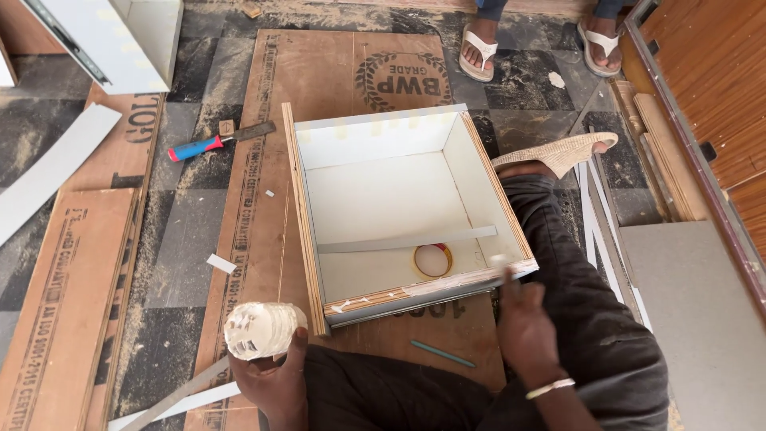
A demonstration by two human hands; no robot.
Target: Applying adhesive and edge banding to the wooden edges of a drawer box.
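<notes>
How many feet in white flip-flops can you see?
2. One sandalled foot stands at the top edge, just left of centre; the other sandalled foot is to its right. They belong to another person, mostly out of frame.

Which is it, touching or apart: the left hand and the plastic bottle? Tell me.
Touching. The head view shows the left hand gripping the plastic bottle from below, fingers wrapped against it.
</notes>
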